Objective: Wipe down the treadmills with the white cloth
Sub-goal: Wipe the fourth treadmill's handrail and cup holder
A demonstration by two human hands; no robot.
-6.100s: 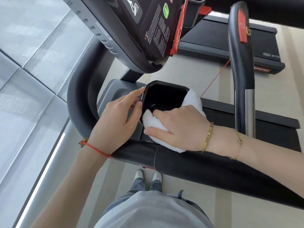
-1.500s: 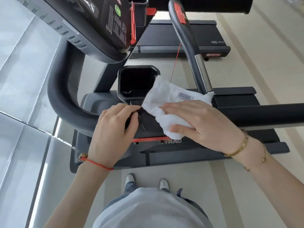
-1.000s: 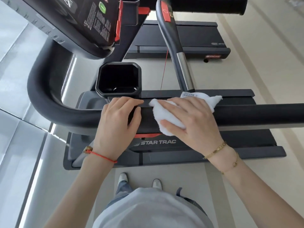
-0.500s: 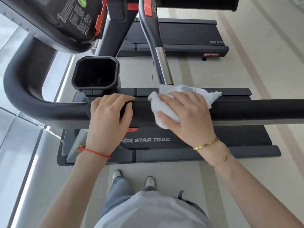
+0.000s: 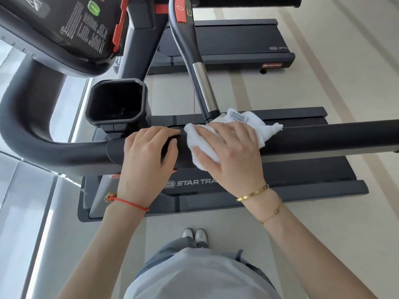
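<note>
A black treadmill handrail runs across the view, bending up at the left. My right hand presses a crumpled white cloth flat onto the rail; a printed label shows on the cloth's far side. My left hand is curled over the rail just left of the cloth, beside the joint. Below the rail lies the treadmill deck, marked STAR TRAC.
A black square cup holder sits just beyond my left hand. The console hangs above it at top left. An angled grip bar with a chrome section meets the rail behind the cloth. A second treadmill stands farther ahead.
My right hand carried the cloth out of the cup holder and onto the handrail, where it now lies pressed. My left hand shifted from the cup holder's edge onto the rail.
</note>
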